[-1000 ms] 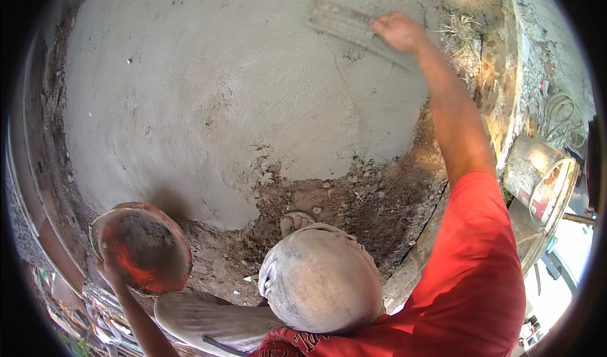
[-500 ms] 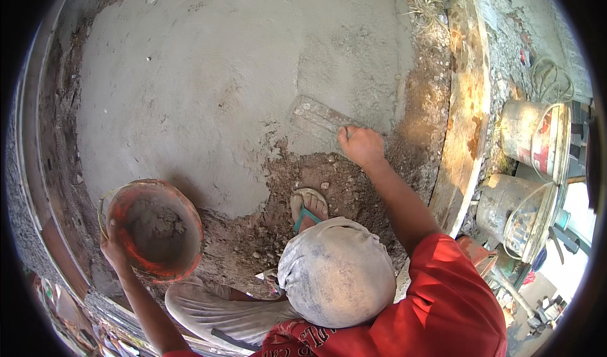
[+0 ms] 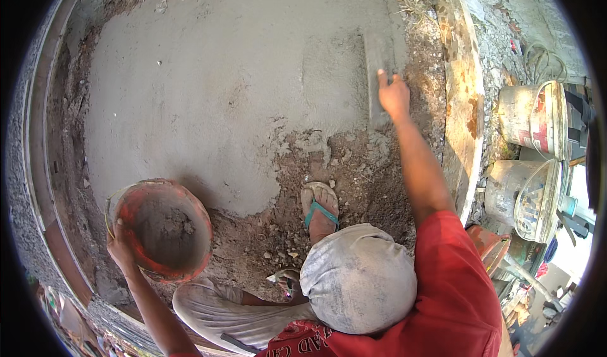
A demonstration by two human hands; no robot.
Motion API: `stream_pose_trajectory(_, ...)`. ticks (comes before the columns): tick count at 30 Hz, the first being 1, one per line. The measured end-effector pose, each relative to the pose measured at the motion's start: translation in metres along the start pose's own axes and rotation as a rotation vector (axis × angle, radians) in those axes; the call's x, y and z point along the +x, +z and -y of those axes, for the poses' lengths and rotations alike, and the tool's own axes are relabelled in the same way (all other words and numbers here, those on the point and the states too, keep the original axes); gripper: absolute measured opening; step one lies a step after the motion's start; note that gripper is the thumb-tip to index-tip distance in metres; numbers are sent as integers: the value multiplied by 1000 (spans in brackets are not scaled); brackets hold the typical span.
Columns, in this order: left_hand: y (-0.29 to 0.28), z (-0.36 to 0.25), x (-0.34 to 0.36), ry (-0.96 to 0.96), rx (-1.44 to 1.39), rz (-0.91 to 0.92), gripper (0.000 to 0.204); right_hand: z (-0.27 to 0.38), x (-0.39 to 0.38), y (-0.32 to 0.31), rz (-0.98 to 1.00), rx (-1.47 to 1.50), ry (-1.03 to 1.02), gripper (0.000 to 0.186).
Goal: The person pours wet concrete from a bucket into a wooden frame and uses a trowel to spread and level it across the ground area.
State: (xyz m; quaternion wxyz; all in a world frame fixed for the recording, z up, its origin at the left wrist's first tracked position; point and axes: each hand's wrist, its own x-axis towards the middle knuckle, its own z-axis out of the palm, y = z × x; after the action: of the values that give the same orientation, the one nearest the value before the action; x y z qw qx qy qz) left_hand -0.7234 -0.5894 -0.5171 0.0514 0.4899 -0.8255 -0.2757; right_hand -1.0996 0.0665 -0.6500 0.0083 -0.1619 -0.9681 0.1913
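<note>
My right hand (image 3: 394,96) is closed on a long flat plastering float (image 3: 373,60) smeared with grey cement. The float lies flat on the wet cement surface (image 3: 202,72), near its right edge, with its length pointing away from me. At the left, my left hand (image 3: 118,243) grips the rim of an orange-red bucket (image 3: 205,215). Grey mortar (image 3: 165,230) sits inside the bucket, which tilts toward the cement. My left fingers are partly hidden by the rim.
A sandalled foot (image 3: 319,202) stands on bare rubble soil (image 3: 291,173) just short of the cement. A cloth-covered head (image 3: 358,278) hides part of the ground. Wooden boards (image 3: 460,104) edge the right side; two dirty buckets (image 3: 528,120) lie beyond. Another board (image 3: 39,161) runs along the left.
My right hand has moved to the right and farther away with the float, which has turned from slanting to nearly straight away from me. My left hand still holds the bucket's rim.
</note>
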Motion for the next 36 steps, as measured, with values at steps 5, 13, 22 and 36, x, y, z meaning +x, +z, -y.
stream_pose_trajectory(5,-5,24,6,-51,70,-62,58,7,10,15,439,-108,18,83)
stream_pose_trajectory(13,-8,7,0,11,33,-63,57,-33,-125,2,669,-218,-197,75)
stream_pose_trajectory(22,-8,26,15,22,58,-19,46,-57,-271,-8,604,-330,-30,55)
stream_pose_trajectory(36,-13,16,2,-32,-9,-1,52,62,53,51,124,-292,-68,51)
